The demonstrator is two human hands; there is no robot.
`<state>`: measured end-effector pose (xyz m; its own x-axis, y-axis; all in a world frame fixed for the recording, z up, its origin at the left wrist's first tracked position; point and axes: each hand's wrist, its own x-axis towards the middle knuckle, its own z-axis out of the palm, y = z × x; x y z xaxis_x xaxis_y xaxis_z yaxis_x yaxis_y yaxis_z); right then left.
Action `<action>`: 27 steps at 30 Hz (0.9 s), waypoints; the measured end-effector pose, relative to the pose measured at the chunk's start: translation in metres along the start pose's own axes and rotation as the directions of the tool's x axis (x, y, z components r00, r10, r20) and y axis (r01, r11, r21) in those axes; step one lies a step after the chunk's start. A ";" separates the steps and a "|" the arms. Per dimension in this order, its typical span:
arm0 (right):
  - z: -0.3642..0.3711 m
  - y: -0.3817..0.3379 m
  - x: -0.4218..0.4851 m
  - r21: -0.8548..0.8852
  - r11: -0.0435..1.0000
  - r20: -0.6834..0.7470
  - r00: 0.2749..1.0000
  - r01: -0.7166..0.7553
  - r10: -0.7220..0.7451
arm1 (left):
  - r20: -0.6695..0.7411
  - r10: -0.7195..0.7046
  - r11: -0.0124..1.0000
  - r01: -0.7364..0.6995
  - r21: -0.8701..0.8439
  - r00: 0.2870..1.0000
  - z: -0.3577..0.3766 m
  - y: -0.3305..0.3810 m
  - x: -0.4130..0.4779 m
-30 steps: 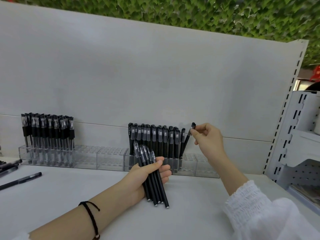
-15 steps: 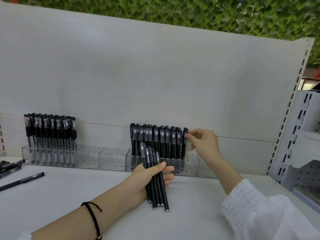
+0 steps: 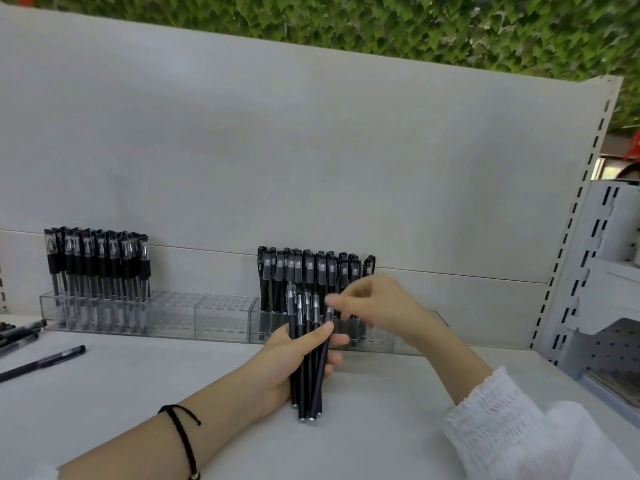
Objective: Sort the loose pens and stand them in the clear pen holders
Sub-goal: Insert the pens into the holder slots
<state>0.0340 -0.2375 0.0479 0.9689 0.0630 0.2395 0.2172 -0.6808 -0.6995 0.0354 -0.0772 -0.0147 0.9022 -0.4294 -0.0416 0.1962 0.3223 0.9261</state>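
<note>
Far left, a few loose pens [image 3: 19,336] lie by the frame edge on the smooth white desk [image 3: 138,410], one single pen [image 3: 45,361] angled apart from them; bare desk opens from there to the forearm with the braided black bracelet [image 3: 181,433]. Behind, the left clear holder [image 3: 221,318], a glossy box with a grid of holes, stands against the matte grey back panel [image 3: 311,150]. Its black capped pens [image 3: 98,265] fill only its left part.

At centre, the left hand [image 3: 289,355] keeps a clenched grip round a bundle of pens [image 3: 303,386], slim black barrels, silver tips down on the desk. The right hand [image 3: 381,303], motion-blurred, pinches the cap of the outermost pen [image 3: 320,375], which tilts away from the bundle. Half a second ago that hand was up at the last pen of the standing row [image 3: 311,270]; now it has dropped to the bundle.

The right clear holder [image 3: 412,341] has free holes past the row. A crinkled white sleeve [image 3: 502,427] fills the lower right, and a slotted metal upright [image 3: 581,209] bounds the desk.
</note>
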 end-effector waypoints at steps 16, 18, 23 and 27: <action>-0.023 0.013 0.009 0.228 0.937 -0.684 0.729 0.265 -0.039 | -0.045 -0.048 0.997 0.045 -0.060 0.998 -0.002 -0.001 0.005; -0.021 0.018 0.011 0.184 0.954 -0.662 0.748 0.236 -0.058 | -0.052 -0.061 0.996 0.058 -0.061 0.997 -0.003 -0.002 0.006; -0.023 0.021 0.014 0.101 0.974 -0.646 0.758 0.202 -0.090 | -0.053 -0.059 0.997 0.056 -0.051 0.997 -0.004 -0.003 0.008; -0.025 0.021 0.012 0.033 0.984 -0.649 0.752 0.175 -0.112 | -0.056 -0.056 0.998 0.054 -0.026 0.997 -0.004 -0.002 0.007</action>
<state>0.0474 -0.2691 0.0528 0.6272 -0.3500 0.6958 0.3873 -0.6349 -0.6685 0.0429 -0.0772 -0.0188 0.9100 -0.3987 -0.1139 0.2547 0.3206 0.9123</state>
